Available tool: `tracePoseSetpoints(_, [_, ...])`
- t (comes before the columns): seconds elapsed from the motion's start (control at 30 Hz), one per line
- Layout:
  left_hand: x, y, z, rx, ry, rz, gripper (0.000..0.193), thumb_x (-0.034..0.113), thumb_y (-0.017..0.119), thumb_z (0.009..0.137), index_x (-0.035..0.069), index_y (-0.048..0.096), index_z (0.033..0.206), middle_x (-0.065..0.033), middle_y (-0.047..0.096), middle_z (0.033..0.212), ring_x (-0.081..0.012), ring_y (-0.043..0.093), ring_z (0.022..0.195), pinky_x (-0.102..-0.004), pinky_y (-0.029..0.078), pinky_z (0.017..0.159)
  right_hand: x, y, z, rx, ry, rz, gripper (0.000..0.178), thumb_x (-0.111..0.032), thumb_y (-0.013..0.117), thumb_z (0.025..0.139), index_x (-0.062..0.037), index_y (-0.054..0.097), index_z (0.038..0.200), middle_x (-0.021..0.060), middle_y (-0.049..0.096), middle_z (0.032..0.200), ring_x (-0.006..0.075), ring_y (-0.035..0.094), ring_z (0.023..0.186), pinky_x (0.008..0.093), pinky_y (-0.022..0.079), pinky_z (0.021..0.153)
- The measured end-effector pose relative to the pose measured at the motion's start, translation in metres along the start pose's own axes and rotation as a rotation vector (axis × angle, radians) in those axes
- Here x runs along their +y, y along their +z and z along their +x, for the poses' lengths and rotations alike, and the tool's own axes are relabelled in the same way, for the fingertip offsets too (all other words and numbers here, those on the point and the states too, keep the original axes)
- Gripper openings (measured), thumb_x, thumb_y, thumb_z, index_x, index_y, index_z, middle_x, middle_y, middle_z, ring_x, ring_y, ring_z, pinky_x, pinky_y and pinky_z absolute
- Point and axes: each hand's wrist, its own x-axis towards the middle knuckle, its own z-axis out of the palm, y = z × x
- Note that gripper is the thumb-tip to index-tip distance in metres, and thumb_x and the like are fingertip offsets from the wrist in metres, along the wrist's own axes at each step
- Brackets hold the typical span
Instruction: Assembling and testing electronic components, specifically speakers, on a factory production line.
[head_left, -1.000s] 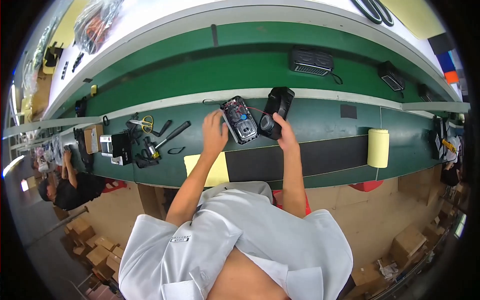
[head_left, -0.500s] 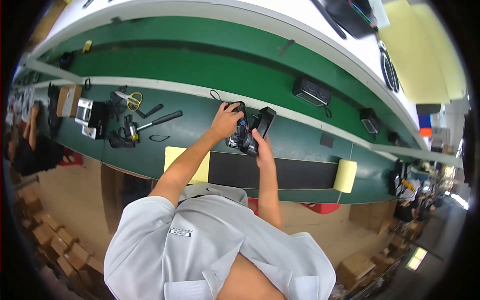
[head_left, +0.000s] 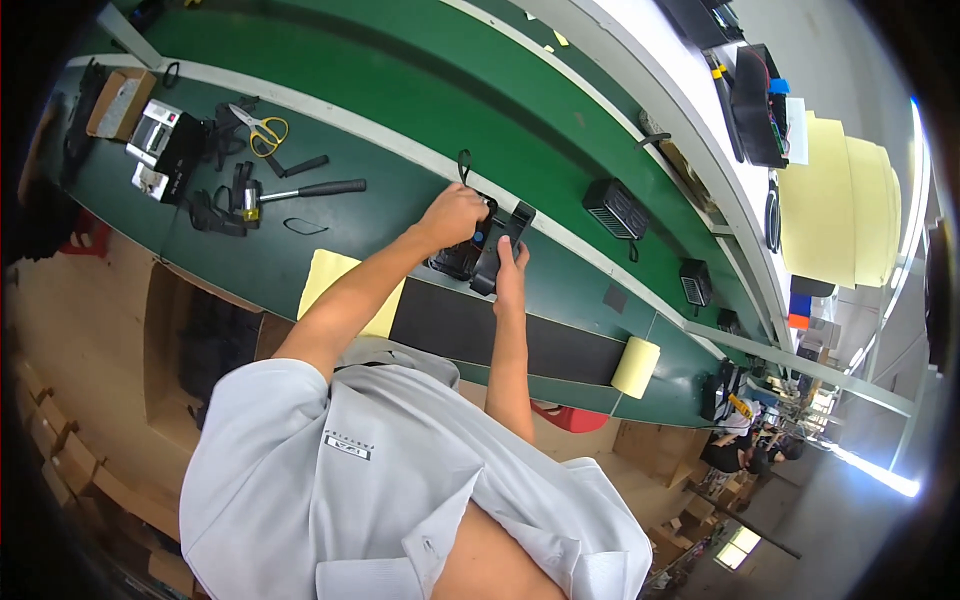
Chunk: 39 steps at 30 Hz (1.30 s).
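Observation:
Above the bench I have a black plastic housing in two parts, side by side. My right hand (head_left: 512, 275) grips the right part, a long dark shell (head_left: 489, 262), thumb on its face and fingers around its edge. My left hand (head_left: 453, 215) is closed, its fingers bent down into the far end of the left part, an open black casing (head_left: 454, 262) with a small blue spot inside. What those fingertips pinch is hidden. A black strap loop (head_left: 464, 167) stands just beyond my left hand.
Scissors (head_left: 262, 133), a hammer (head_left: 315, 189), a loose cord loop (head_left: 304, 226) and a silver-black device (head_left: 165, 150) lie left. A black mat (head_left: 450, 323) with a yellow roll (head_left: 636, 367) lies in front. Black speaker-like boxes (head_left: 616, 208) stand beyond the white rail; a shelf overhangs right.
The view has swung, shifting the bench in the picture. My left hand has curled more tightly at the casing's far end; my right hand still holds the shell.

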Motion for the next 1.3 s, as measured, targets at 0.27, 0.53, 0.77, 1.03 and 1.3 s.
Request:
tracePoseSetpoints(0.27, [0.017, 0.008, -0.061, 0.492, -0.59, -0.469, 0.042, 0.009, 0.062, 0.083, 0.002, 0.052, 0.123, -0.0202, 0.061, 0.114, -0.0395, 0.057, 0.111, -0.0447, 0.048, 0.094, 0.03, 0.004, 0.0, 0.143, -0.106, -0.125, 0.082, -0.048, 0.066, 0.09, -0.0053, 0.027, 0.148, 0.0188, 0.054, 0.132, 0.0267, 0.058, 0.108, 0.0359, 0.044, 0.095])
tracePoseSetpoints(0.53, [0.023, 0.03, -0.076, 0.252, -0.756, -0.814, 0.052, 0.023, 0.07, 0.087, -0.001, 0.048, 0.129, -0.0214, 0.063, 0.119, -0.0334, 0.065, 0.101, -0.0405, 0.051, 0.09, 0.025, 0.028, -0.004, 0.308, -0.289, -0.713, 0.091, -0.051, 0.072, 0.081, -0.0108, 0.029, 0.15, 0.0309, 0.049, 0.122, 0.0456, 0.055, 0.108, 0.047, 0.044, 0.096])
tracePoseSetpoints(0.77, [0.013, 0.033, -0.07, 0.181, -0.829, -0.855, 0.062, 0.036, 0.078, 0.078, -0.003, 0.052, 0.12, -0.0198, 0.066, 0.108, -0.0343, 0.065, 0.101, -0.0411, 0.051, 0.087, 0.028, 0.039, -0.003, 0.357, -0.363, -0.991, 0.104, -0.063, 0.075, 0.072, -0.0155, 0.029, 0.151, 0.028, 0.049, 0.116, 0.045, 0.053, 0.106, 0.0504, 0.045, 0.092])
tracePoseSetpoints(1.03, [0.007, 0.034, -0.07, -0.046, -0.958, -1.037, 0.065, 0.039, 0.077, 0.082, 0.0, 0.05, 0.127, -0.0166, 0.066, 0.112, -0.0225, 0.067, 0.091, -0.0351, 0.054, 0.062, 0.027, 0.043, -0.005, 0.394, -0.365, -0.944, 0.108, -0.061, 0.079, 0.068, -0.0161, 0.029, 0.151, 0.0273, 0.047, 0.117, 0.0433, 0.05, 0.107, 0.0512, 0.043, 0.093])
tracePoseSetpoints(1.3, [0.005, 0.043, -0.069, -0.002, -0.888, -1.016, 0.055, 0.031, 0.072, 0.085, -0.003, 0.05, 0.123, -0.0186, 0.067, 0.107, -0.026, 0.067, 0.095, -0.0362, 0.053, 0.077, 0.013, 0.05, -0.007, 0.401, -0.421, -1.049, 0.107, -0.058, 0.081, 0.067, -0.0172, 0.029, 0.151, 0.029, 0.046, 0.121, 0.0456, 0.05, 0.112, 0.0508, 0.043, 0.095])
